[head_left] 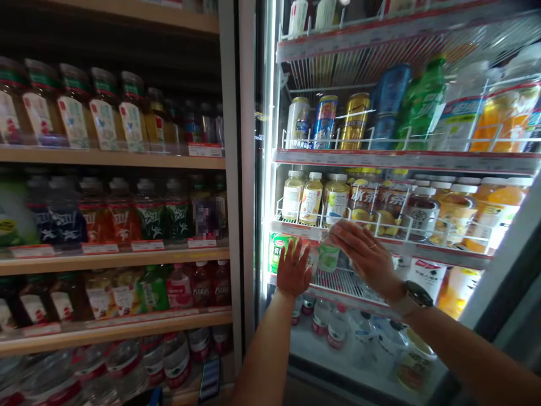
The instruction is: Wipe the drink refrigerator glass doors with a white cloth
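Though the left hand (293, 269) and right hand (363, 254) lie open-fingered against a pale green bottle (327, 254) at the cooler's wire shelf (443, 254), any actual grasp cannot be told.

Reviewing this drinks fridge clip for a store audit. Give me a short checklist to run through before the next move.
1. Both hands on the bottle: ok. The left hand and right hand both touch the green-labelled bottle.
2. Bottle's label readable: not ok. The hands cover most of it.
3. Row of pale drink bottles on the shelf above standing upright: ok.
4. Green-labelled pack beside the left hand untouched: cannot tell; it sits very close.
5. Bottle clear of the wire shelf: cannot tell from this view.
6. Wristwatch on the right wrist clear of the shelf edge: cannot tell.
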`<state>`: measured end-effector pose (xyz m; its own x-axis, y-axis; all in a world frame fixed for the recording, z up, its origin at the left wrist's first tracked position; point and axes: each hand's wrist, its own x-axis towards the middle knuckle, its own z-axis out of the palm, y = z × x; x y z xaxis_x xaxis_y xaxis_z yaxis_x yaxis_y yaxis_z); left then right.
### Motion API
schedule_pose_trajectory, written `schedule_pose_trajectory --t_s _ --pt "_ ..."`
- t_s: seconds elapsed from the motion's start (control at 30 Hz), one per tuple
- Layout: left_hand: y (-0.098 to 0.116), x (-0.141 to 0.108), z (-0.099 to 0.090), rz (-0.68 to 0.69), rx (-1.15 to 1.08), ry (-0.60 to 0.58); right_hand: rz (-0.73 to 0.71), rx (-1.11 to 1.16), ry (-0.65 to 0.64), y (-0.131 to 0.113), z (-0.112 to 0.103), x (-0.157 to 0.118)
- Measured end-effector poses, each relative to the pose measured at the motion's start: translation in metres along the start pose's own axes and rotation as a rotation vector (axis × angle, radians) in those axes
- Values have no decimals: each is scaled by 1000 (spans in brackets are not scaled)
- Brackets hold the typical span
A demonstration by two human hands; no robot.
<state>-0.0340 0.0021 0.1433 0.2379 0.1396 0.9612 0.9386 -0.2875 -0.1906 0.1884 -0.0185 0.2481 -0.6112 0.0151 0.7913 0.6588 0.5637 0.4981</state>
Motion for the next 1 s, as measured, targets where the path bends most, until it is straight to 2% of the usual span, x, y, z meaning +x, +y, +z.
schedule_pose_trajectory --t_s 0.13,0.27,0.4,0.5,0.57,0.63,0.8,0.87,0.93,1.0 --pt "-1 -3 2 -8 -6 -17 -135 26 -80 -38 26 -47" --pt "-1 -5 4 -10 -16 -34 -227 29 -108 -70 46 -96" --pt "-2 -4 3 -10 -25 -44 -256 95 -196 -86 54 -130" --pt "-1 -2 2 -3 -26 -14 -295 187 -266 -90 56 -142" --pt "-1 -1 2 1 -26 6 -289 193 -270 -84 53 -137" --pt "-1 0 1 2 -25 13 -234 138 -223 -70 44 -120" --pt "0 0 0 -7 -20 -11 2 -19 -51 -16 11 -41" --pt "-1 -1 0 -13 -21 -30 109 -61 42 -2 3 -15" --pt "-1 -2 1 -13 -23 -41 163 -74 99 0 2 -4" --pt "0 -4 2 -14 -23 -42 142 -59 85 -10 8 -9"
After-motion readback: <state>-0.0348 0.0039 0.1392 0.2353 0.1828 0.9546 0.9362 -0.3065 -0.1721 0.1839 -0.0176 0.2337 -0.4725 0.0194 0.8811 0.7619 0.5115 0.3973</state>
